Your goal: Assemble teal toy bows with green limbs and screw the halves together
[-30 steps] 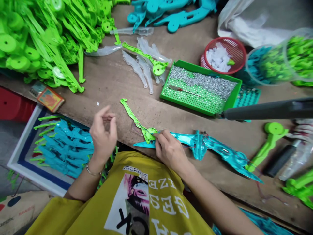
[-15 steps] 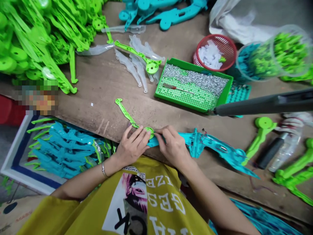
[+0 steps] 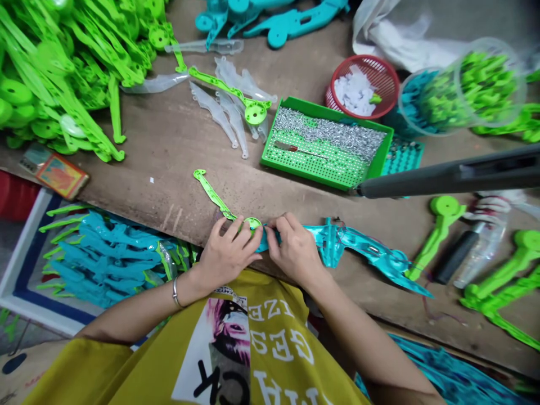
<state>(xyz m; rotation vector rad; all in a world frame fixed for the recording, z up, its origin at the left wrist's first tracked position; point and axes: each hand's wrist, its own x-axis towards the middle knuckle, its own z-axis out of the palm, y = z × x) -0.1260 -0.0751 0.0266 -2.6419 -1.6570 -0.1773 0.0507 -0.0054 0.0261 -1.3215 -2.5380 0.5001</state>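
Note:
A lime-green plastic arm with a round end lies at the table's front edge. Its round end meets a long turquoise plastic shell, whose open side faces up and has thin wires in it. My left hand bends its fingers over the round green end, holding it against the shell. With thumb and fingers pinched together, my right hand grips the shell close to that joint. Whether a small piece is also between these fingertips is hidden.
A green tray holds many screws and a screwdriver. Behind stand a red basket and clear tubs of small parts. A dark grey tool juts in from the right. Green parts are heaped at left.
The view has shifted slightly, so the table's things sit a little further left. My left fingers have lifted and bent more at the round green end. My right hand stays at the joint.

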